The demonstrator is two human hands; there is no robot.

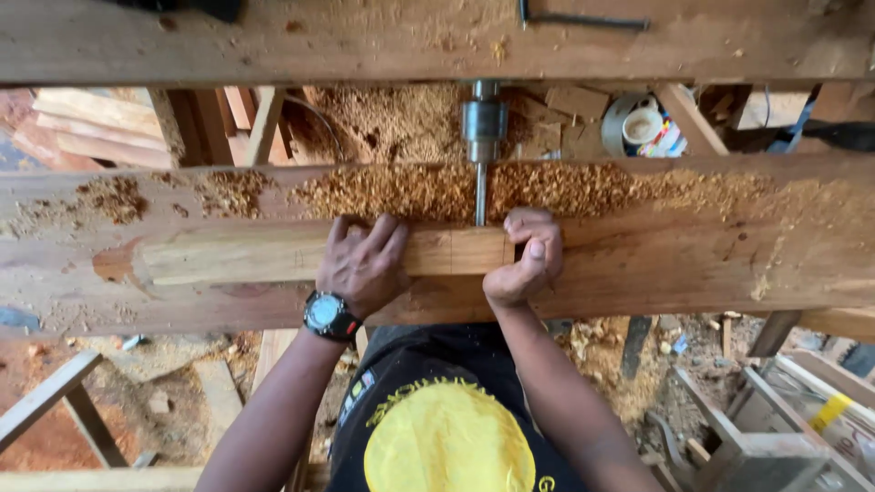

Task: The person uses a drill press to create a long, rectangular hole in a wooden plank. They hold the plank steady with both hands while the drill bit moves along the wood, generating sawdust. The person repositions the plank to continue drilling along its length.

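Wood block [301, 252], a long pale piece, lies flat along the middle of the counter [693, 264], a rough plank bench, lengthwise between its near and far edges. The left hand [365, 264] rests on top of the block with fingers spread and pressing down; a black wristwatch [328, 314] sits on that wrist. The right hand [527, 260] is curled around the block's right end, fingers folded over it, so the end itself is mostly hidden. Just beyond the right hand, a thin drill bit [479, 193] meets the block's far side; the contact point is covered by the fingers and by sawdust [565, 187] heaped along the counter's far edge. The bit comes out of a steel chuck [483, 118] whose machine is hidden behind a beam [273, 41] across the top. A metal rod [583, 18] lies on that beam. Below the near edge, a black shirt with a yellow circle [447, 437] blocks the floor.
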